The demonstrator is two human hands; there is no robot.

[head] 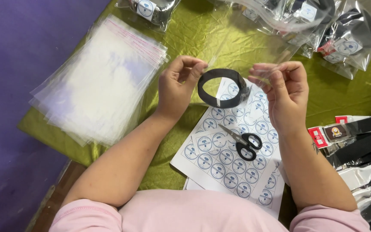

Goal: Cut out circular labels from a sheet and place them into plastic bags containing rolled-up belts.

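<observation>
Olive-green shiny cloth spread over the worktop, purple surface at the left. Left hand pinched shut on the edge of a clear plastic bag, right hand gripping the bag's other side, fingers closed on the film. Coiled black belt sitting at the bag's mouth, between the two hands, raised above a sheet of round blue stickers. Black-handled scissors lying on that sheet. Stack of empty clear bags left of the left hand. Bagged belts piled along the far edge; loose black belts with buckles at right.
</observation>
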